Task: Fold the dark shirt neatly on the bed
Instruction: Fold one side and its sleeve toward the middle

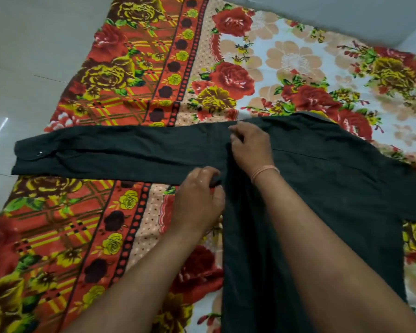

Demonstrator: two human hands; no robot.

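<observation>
On the bed (262,56), over a loud floral blanket (120,75), the dark shirt (322,188) lies flat at the right, one sleeve (111,152) stretched straight out left past the blanket's edge, cuff button (38,153) showing. Both hands sit where sleeve meets body: left hand (198,200) pinches the fabric at the sleeve's near edge, right hand (250,147) grips a bit farther up, a pinkish thread (265,171) on that wrist. Hands are close but not touching.

We see a dark, long-sleeved cotton shirt (322,188) spread flat on a floral-print bed cover (130,68), one sleeve stretched straight out left.
</observation>
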